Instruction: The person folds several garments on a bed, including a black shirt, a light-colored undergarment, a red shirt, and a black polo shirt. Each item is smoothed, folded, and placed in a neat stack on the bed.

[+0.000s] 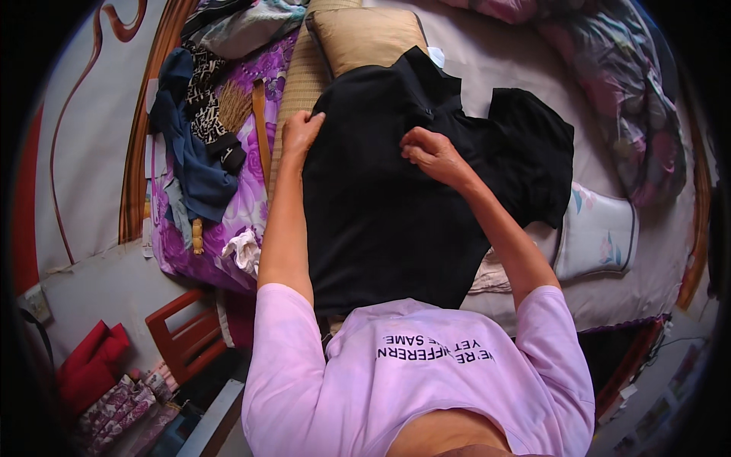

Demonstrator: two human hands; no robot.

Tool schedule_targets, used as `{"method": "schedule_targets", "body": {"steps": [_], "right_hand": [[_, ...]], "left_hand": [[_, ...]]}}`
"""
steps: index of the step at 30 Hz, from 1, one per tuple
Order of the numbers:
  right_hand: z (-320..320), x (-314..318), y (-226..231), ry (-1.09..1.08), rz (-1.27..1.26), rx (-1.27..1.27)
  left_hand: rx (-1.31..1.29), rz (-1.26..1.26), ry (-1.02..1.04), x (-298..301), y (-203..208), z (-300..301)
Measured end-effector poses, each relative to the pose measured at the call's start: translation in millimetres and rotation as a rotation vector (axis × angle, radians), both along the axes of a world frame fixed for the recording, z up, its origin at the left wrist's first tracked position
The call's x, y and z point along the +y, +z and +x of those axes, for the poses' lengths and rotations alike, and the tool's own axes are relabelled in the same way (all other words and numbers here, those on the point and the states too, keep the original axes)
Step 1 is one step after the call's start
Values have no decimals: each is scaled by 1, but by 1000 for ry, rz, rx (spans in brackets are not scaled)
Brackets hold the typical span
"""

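A black shirt (pixel 373 206) lies spread over the bed, its collar end away from me and one short sleeve (pixel 533 145) stretched to the right. My left hand (pixel 301 133) is closed on the shirt's left edge, thumb on top. Over the middle of the shirt, my right hand (pixel 436 154) has its fingers curled in a pinch at the cloth below the collar. How much fabric sits between those fingertips is hard to see. The lower end of the shirt reaches my body.
A tan pillow (pixel 369 34) lies beyond the shirt. At right are a bunched floral quilt (pixel 609 76) and a white floral pillow (pixel 598 232). On the left, a purple floral cover (pixel 255 171) bears blue clothing (pixel 190 152) and a straw brush (pixel 234 105). A red-brown chair (pixel 186 335) stands lower left.
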State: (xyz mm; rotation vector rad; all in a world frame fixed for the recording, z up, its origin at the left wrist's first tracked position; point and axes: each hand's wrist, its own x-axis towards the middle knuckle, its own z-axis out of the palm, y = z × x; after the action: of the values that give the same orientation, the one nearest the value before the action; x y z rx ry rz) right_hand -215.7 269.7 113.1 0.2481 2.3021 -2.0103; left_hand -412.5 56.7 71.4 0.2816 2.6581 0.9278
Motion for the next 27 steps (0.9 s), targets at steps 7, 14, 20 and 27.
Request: {"method": "schedule_targets", "body": {"steps": [7,14,20,27], "right_hand": [[-18,-23,16,35,15,56],[-28,-32,11,-67,-245,-88],[-28,-30,-7,-388,-458,-172],[-24,-29,-17,-418,-225,-123]], "left_hand": [[232,623,187,-11,4,-19],[796,370,-219,37,81,41],[591,257,-704,49,48,139],[517,487,-410,30,44,142]]}}
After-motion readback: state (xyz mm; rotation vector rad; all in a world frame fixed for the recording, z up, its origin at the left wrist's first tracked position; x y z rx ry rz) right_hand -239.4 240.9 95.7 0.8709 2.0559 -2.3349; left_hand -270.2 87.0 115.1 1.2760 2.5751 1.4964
